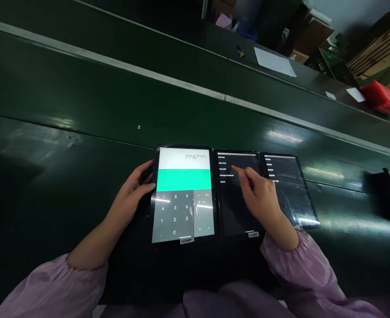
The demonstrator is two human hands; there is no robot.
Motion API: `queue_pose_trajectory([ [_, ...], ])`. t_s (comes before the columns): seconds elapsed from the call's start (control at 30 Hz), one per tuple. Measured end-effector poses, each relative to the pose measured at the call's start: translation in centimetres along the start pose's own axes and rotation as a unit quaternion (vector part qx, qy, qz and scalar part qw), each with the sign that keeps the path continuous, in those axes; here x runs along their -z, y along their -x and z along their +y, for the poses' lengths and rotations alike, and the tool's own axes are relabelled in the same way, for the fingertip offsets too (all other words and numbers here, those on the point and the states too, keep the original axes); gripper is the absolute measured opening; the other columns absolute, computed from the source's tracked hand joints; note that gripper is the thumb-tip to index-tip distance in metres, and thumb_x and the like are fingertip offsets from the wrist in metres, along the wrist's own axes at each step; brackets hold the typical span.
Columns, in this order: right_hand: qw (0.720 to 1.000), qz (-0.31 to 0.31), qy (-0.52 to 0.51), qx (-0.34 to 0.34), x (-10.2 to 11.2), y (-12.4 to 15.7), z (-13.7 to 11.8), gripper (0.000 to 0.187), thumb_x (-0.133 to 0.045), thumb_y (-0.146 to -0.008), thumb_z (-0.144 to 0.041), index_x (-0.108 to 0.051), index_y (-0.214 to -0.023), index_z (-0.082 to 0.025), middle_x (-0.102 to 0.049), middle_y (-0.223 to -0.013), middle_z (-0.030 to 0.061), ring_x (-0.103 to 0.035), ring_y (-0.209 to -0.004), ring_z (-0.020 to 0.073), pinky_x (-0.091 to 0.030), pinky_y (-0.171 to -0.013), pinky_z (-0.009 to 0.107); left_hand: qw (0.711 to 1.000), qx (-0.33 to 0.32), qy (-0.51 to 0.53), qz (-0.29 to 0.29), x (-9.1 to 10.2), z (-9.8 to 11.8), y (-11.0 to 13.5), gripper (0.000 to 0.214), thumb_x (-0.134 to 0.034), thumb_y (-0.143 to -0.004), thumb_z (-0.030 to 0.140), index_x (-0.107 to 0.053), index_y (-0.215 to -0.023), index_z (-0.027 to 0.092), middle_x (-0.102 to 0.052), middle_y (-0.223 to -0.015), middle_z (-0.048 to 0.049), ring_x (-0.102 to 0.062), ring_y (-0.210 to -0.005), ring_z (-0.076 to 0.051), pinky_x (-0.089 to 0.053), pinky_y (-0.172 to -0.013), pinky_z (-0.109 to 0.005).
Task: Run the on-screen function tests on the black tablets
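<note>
Gripping the left black tablet with the lit calculator screen (182, 194), the left hand (133, 194) curls around its edge; the right hand (259, 196) seemingly presses an extended forefinger on the dark-screened middle tablet (236, 207).

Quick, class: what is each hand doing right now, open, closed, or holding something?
Left hand: open, gripping the left edge of the calculator tablet.
Right hand: holds nothing; index finger points at the middle tablet menu.

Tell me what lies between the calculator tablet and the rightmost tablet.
A third tablet with a dark menu screen lies there, the right hand touching it with its forefinger, in the head view.
</note>
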State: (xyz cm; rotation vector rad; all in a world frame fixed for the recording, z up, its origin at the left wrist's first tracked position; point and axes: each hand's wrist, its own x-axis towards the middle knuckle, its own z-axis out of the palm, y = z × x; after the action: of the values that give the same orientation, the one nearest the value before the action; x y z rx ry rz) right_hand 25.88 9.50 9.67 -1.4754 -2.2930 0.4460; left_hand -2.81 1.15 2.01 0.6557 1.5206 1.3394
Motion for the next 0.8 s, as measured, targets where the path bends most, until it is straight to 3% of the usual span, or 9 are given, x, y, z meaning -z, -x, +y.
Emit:
queue_pose_trajectory([
  [0.2,1.0,-0.019,0.014,-0.009,0.3,0.3,1.2,0.041,-0.042,-0.111,-0.042,-0.071,-0.09,-0.021,-0.078,-0.08,0.0034,-0.047,-0.042,0.0094,-0.036,-0.051,0.026,1.0,0.005,0.011,0.028,-0.7,-0.1,0.0,0.051,-0.078,-0.075,0.034,-0.075,-0.126,0.03,-0.071,-0.147,-0.0038,-0.042,-0.159,-0.037,-0.04,-0.131,-0.052],
  [0.3,0.998,0.022,0.033,-0.039,2.0,1.0,3.2,0.045,-0.04,-0.11,-0.044,-0.076,-0.096,-0.021,-0.065,-0.062,-0.001,-0.044,-0.043,0.0108,-0.033,-0.052,0.027,0.997,0.017,0.039,0.058,-1.4,0.4,0.3,0.044,-0.078,-0.073,0.028,-0.077,-0.116,0.032,-0.075,-0.14,0.0006,-0.041,-0.16,-0.035,-0.04,-0.132,-0.051],
  [0.43,0.989,0.095,0.061,-0.097,4.8,1.9,6.7,0.05,-0.039,-0.108,-0.047,-0.076,-0.088,-0.019,-0.049,-0.052,-0.0034,-0.04,-0.044,0.0123,-0.027,-0.052,0.029,0.995,0.037,0.043,0.081,-2.3,0.8,0.0,0.037,-0.078,-0.072,0.026,-0.079,-0.107,0.036,-0.078,-0.133,0.006,-0.052,-0.153,-0.035,-0.037,-0.134,-0.055],
  [0.53,0.982,0.12,0.065,-0.128,5.6,2.3,8.7,0.052,-0.039,-0.105,-0.051,-0.075,-0.085,-0.02,-0.046,-0.051,-0.0037,-0.038,-0.045,0.0124,-0.026,-0.053,0.029,0.992,0.012,0.031,0.121,-3.0,0.8,-0.9,0.035,-0.078,-0.066,0.027,-0.08,-0.099,0.038,-0.082,-0.122,0.0046,-0.052,-0.152,-0.037,-0.041,-0.13,-0.061],
  [0.67,0.983,0.105,0.045,-0.147,5.7,2.5,9.8,0.055,-0.04,-0.101,-0.057,-0.076,-0.084,-0.02,-0.051,-0.054,-0.0017,-0.04,-0.046,0.0124,-0.028,-0.054,0.029,0.988,-0.012,0.024,0.154,-3.9,0.7,-2.3,0.032,-0.078,-0.063,0.029,-0.08,-0.094,0.039,-0.083,-0.117,0.0052,-0.048,-0.155,-0.036,-0.042,-0.13,-0.061],
  [0.8,0.966,0.146,0.024,-0.213,7.8,3.2,11.2,0.055,-0.042,-0.094,-0.061,-0.078,-0.088,-0.02,-0.047,-0.054,-0.0011,-0.041,-0.049,0.0154,-0.029,-0.054,0.031,0.986,-0.024,0.033,0.163,-4.1,0.7,-3.2,0.036,-0.077,-0.061,0.031,-0.081,-0.097,0.032,-0.083,-0.12,0.001,-0.053,-0.151,-0.037,-0.041,-0.131,-0.058],
])
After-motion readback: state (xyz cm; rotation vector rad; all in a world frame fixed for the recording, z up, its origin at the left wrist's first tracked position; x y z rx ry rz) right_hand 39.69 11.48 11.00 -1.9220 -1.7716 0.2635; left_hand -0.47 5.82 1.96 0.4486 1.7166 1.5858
